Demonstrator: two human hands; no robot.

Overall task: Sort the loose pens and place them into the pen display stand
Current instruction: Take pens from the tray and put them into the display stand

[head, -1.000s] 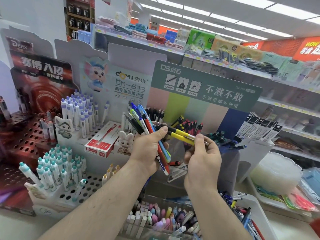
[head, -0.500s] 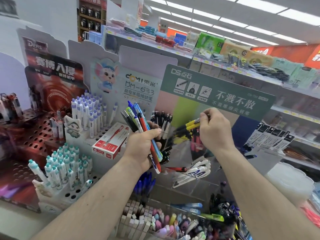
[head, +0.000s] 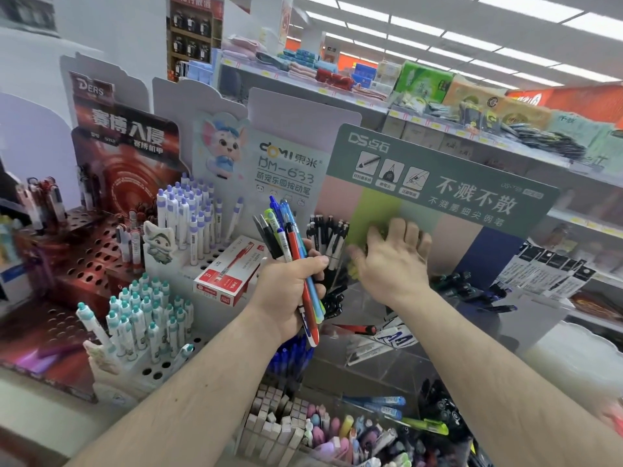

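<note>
Left hand (head: 286,291) grasps a bundle of loose pens (head: 290,257), tips fanned upward; right hand (head: 391,264), blurred, fingers spread and holding nothing, hovers just beside it. Behind both stands the pen display stand (head: 438,197) with its green header.

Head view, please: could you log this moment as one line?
left hand: grips mixed-colour pen bundle | right hand: open, blurred, at green-headed pen display stand

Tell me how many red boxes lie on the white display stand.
1. The red box lies on the white display stand, just left of the left hand; others may be hidden.
</note>
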